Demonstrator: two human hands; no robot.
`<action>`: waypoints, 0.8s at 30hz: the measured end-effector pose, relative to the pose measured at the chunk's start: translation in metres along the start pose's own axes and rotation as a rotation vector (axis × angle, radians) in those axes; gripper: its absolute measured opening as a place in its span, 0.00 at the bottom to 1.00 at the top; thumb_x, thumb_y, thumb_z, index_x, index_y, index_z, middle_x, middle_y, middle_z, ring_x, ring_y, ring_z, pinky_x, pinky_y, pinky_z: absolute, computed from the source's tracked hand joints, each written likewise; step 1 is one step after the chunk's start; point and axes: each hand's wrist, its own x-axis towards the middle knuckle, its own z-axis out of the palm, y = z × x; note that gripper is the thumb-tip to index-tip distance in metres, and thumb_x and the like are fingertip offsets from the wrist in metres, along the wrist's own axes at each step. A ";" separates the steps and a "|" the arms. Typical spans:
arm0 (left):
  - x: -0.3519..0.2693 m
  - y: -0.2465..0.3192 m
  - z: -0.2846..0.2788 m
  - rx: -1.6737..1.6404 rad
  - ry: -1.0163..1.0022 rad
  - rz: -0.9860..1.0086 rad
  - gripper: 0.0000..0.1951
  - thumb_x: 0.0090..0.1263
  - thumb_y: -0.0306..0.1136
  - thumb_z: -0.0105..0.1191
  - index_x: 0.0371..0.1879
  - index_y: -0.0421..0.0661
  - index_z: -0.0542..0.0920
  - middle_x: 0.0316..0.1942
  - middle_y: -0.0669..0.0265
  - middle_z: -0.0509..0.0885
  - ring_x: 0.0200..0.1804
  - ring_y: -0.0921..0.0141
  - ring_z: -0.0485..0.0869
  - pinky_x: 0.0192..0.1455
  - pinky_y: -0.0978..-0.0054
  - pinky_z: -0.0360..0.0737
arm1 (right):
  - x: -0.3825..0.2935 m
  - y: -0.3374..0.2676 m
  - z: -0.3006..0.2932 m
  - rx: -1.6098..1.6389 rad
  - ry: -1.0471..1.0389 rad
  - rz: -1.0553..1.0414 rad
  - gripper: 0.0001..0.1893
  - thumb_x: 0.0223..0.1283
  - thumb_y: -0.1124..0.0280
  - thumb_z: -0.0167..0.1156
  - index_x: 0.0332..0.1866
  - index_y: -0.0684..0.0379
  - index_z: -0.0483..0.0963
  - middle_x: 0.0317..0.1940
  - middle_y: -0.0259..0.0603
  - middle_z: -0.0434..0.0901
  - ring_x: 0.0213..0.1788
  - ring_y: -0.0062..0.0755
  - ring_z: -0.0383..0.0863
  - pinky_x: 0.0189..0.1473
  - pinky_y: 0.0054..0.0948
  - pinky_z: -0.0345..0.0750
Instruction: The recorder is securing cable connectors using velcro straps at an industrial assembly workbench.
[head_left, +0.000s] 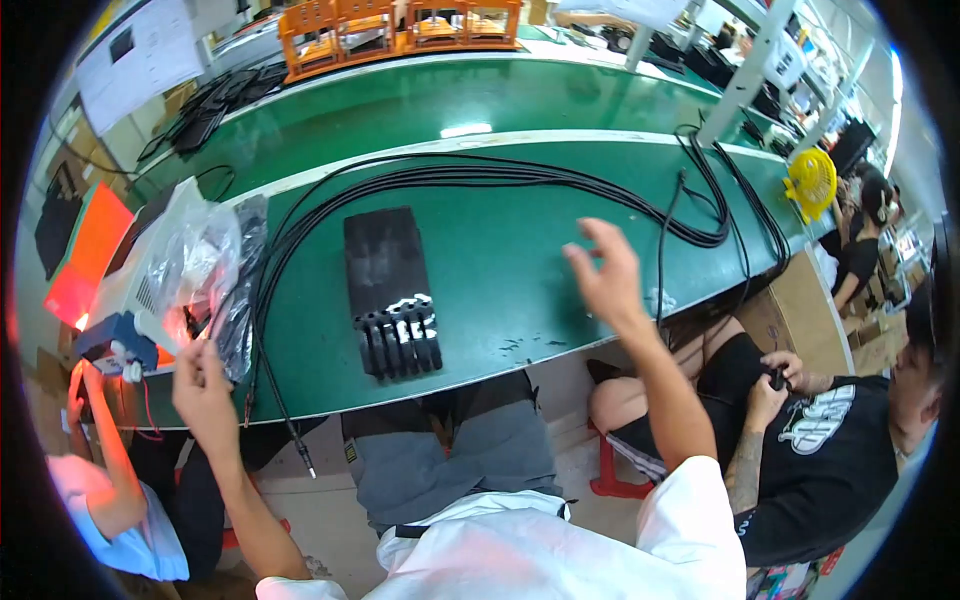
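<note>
My right hand (609, 281), fingers apart with nothing in them, hovers over the green table mat (510, 277). At the left, my left hand (201, 386) has its fingertips drawn together in front of a clear plastic bag (199, 244); whether something thin is between them cannot be made out. Between my hands lies a stack of black parts (386, 259) with a row of rounded, slotted ends towards me. A bundle of black cables (480, 174) arcs behind it, and one cable end with a metal-tipped connector (304, 454) hangs over the front edge.
On the left, a person's arm (112, 480) is beside a blue-grey device (116, 337) and a red-lit panel (90, 251). A seated person in black (817, 465) holds a small dark item at the right. Farther off are a yellow fan (811, 184), a cardboard box (795, 307) and orange racks (367, 30).
</note>
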 end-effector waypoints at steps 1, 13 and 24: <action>0.003 0.006 -0.005 -0.152 -0.003 0.003 0.07 0.75 0.31 0.52 0.43 0.40 0.79 0.25 0.72 0.75 0.21 0.80 0.71 0.22 0.84 0.65 | -0.010 -0.020 0.010 0.113 -0.023 -0.015 0.18 0.57 0.71 0.66 0.52 0.63 0.75 0.50 0.52 0.79 0.46 0.44 0.82 0.44 0.32 0.80; -0.091 0.128 0.025 -0.249 -0.715 0.644 0.13 0.58 0.29 0.67 0.42 0.45 0.83 0.32 0.65 0.85 0.32 0.65 0.85 0.32 0.72 0.81 | -0.030 -0.175 -0.030 -0.143 0.092 -0.607 0.12 0.46 0.67 0.71 0.37 0.58 0.83 0.47 0.42 0.83 0.44 0.40 0.76 0.43 0.35 0.72; -0.083 0.099 0.021 -0.356 -1.085 0.498 0.14 0.64 0.33 0.60 0.46 0.43 0.80 0.35 0.59 0.83 0.35 0.60 0.83 0.40 0.64 0.80 | -0.099 -0.172 -0.020 0.774 -1.219 0.357 0.11 0.64 0.69 0.64 0.42 0.68 0.78 0.25 0.37 0.80 0.27 0.21 0.79 0.31 0.22 0.76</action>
